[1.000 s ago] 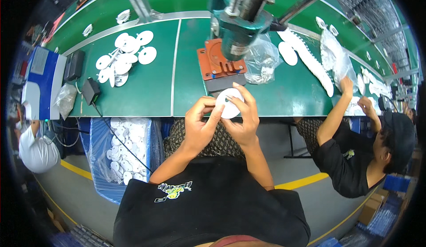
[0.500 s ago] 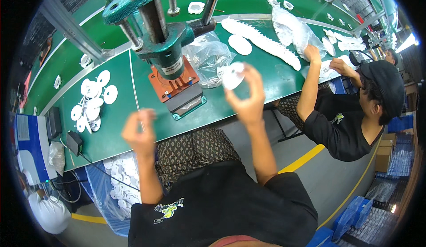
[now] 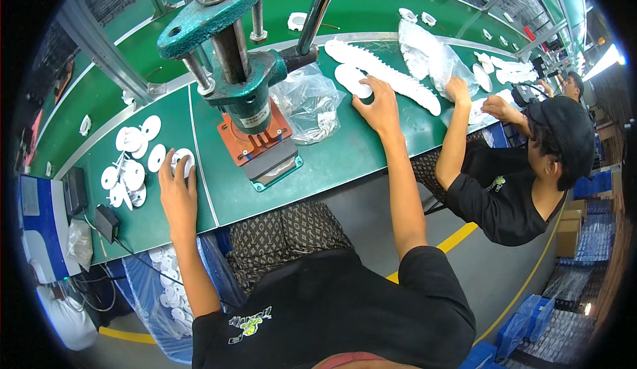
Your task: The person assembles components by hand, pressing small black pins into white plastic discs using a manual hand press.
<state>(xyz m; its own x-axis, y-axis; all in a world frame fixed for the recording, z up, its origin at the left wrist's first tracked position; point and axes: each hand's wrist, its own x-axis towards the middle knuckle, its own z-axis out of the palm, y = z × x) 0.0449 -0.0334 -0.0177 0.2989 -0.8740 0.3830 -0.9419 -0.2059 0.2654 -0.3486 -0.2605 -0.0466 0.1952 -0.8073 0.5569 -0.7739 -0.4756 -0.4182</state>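
Observation:
My left hand (image 3: 178,193) is at the left of the green table, its fingers curled around the edge of a white disc (image 3: 185,161). Beside it lies a loose pile of similar white discs (image 3: 132,173), some with thin stems. My right hand (image 3: 381,108) reaches to the far side of the table, thumb and fingers at the rim of another white disc (image 3: 349,77). Between my hands stands a green hand press (image 3: 255,84) with an orange plate (image 3: 254,133) and a dark block on its base. A clear plastic bag (image 3: 308,104) of small parts lies right of the press.
A long row of nested white discs (image 3: 385,74) lies beyond my right hand. To the right, a co-worker (image 3: 511,183) handles white parts by a plastic bag (image 3: 431,54). A blue-lined bin (image 3: 147,303) of white discs is below the table, and a black adapter (image 3: 107,223) sits at its left edge.
My left hand has moved left to the disc pile, where it has a white disc. My right hand, which held up a disc, has reached farther out to the disc on the table.

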